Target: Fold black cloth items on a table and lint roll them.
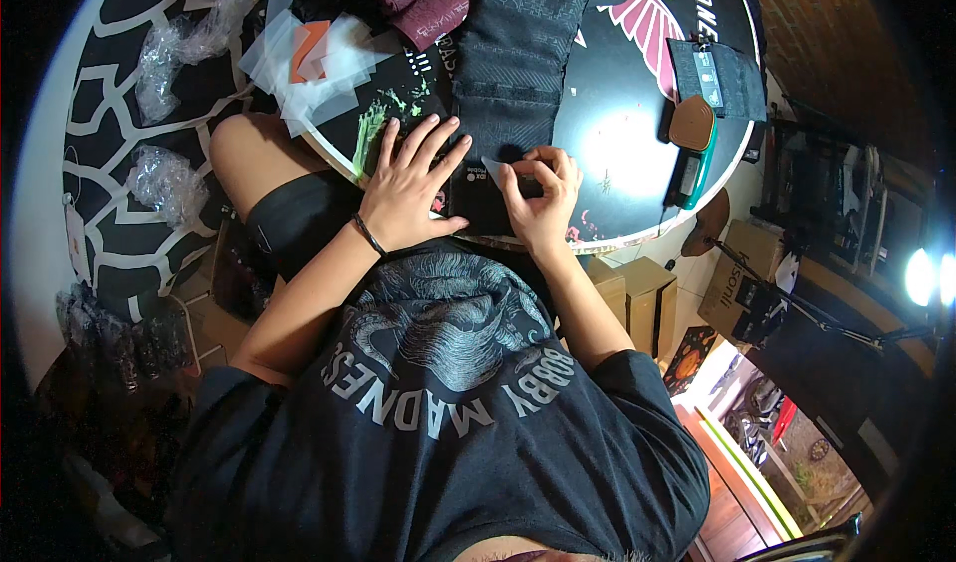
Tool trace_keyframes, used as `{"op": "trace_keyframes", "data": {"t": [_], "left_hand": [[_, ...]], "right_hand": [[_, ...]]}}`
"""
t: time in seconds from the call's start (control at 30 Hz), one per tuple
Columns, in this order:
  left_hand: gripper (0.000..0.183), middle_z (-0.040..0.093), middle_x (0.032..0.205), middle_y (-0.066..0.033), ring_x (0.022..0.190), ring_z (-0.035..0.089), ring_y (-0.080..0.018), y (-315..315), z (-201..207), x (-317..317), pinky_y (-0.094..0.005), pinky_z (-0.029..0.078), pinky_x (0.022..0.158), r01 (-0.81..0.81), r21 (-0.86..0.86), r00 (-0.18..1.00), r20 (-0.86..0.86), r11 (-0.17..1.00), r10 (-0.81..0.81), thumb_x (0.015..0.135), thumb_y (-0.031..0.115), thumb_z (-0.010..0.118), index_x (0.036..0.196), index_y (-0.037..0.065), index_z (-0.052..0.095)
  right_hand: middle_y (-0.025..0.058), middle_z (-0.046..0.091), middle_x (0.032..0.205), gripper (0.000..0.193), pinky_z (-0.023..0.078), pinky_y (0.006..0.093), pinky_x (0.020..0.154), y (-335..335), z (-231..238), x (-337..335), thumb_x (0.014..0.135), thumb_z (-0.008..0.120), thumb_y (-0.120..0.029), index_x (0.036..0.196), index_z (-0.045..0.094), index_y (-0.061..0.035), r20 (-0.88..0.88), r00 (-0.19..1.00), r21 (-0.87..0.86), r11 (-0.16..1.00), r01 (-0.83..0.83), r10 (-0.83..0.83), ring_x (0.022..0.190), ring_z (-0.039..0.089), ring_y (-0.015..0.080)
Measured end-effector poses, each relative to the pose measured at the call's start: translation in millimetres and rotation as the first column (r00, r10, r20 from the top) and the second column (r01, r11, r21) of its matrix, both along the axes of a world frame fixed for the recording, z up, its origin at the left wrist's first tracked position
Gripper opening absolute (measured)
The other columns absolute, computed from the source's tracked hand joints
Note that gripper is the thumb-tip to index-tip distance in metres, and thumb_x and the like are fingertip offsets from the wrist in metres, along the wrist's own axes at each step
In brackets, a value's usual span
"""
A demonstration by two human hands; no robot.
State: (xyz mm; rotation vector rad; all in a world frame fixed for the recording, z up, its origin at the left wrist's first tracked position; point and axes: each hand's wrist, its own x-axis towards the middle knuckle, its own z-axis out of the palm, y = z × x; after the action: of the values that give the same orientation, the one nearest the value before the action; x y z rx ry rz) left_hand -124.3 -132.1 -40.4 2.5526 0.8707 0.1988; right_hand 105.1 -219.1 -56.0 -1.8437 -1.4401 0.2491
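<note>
A long black patterned cloth (513,64) runs down the round table to its near edge, with a small white print on its near end. My left hand (413,179) lies flat beside that print, fingers spread, holding nothing. At the print's right side, my right hand (546,194) pinches the corner of a small translucent film (491,168), which is lifted off the cloth. How much of the film still touches the cloth is hidden by the fingers.
Translucent sheets (344,59) with an orange piece (311,52) lie at the left. Maroon rolled cloths (428,9) are at the back. A green hand tool with a brown top (693,129) and a black cloth piece (732,89) sit right. Crumpled clear plastic (167,186) lies far left.
</note>
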Motion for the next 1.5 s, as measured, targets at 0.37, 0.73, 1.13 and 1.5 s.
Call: {"op": "trace_keyframes", "data": {"t": [0.37,0.73,1.13,1.5], "left_hand": [[0.118,0.033,0.181,-0.0149,0.169,0.026,-0.0379,1.7,0.1,-0.6,-0.0700,0.012,0.136,0.001,0.015,1.000,0.005,1.000,-0.001,0.078,0.060,0.089,0.175,0.015,0.039],[0.118,0.033,0.181,-0.0146,0.168,0.027,-0.0384,-0.1,0.1,0.4,-0.0693,0.012,0.136,-0.004,0.014,1.000,-0.011,1.000,0.004,0.078,0.061,0.089,0.175,0.016,0.039],[0.117,0.034,0.181,-0.0141,0.168,0.028,-0.0384,-0.2,-0.4,0.2,-0.0681,0.011,0.137,-0.009,0.016,1.000,-0.001,1.000,0.009,0.078,0.060,0.089,0.175,0.016,0.040],[0.071,0.077,0.130,-0.0134,0.120,0.073,-0.0233,-18.5,21.5,-13.2,-0.0374,0.056,0.105,0.109,-0.824,0.806,0.400,0.556,0.435,0.106,0.063,0.070,0.138,0.000,0.071]], "right_hand": [[0.0072,0.070,0.107,0.016,0.046,0.0432,0.098,-13.5,-9.3,26.9,0.087,0.092,-0.018,0.086,0.079,-0.0076,-0.174,0.975,0.016,0.989,0.144,-0.139,0.105,0.065,0.0281],[0.0090,0.068,0.101,0.016,0.052,0.0376,0.096,-29.8,-16.4,62.5,0.094,0.088,-0.007,0.088,0.075,-0.0005,-0.308,0.911,0.074,0.947,0.312,-0.276,0.098,0.065,0.0230],[0.0048,0.068,0.101,0.015,0.049,0.0320,0.095,-46.9,-9.7,107.0,0.102,0.079,-0.001,0.089,0.071,-0.0011,-0.517,0.794,0.146,0.882,0.449,-0.319,0.100,0.060,0.0144],[0.0016,0.070,0.098,0.025,0.052,0.0397,0.072,-14.5,70.8,3.9,0.075,0.098,-0.015,0.095,0.083,-0.0175,0.256,0.876,0.463,0.744,-0.482,0.408,0.087,0.068,0.0244]]}}
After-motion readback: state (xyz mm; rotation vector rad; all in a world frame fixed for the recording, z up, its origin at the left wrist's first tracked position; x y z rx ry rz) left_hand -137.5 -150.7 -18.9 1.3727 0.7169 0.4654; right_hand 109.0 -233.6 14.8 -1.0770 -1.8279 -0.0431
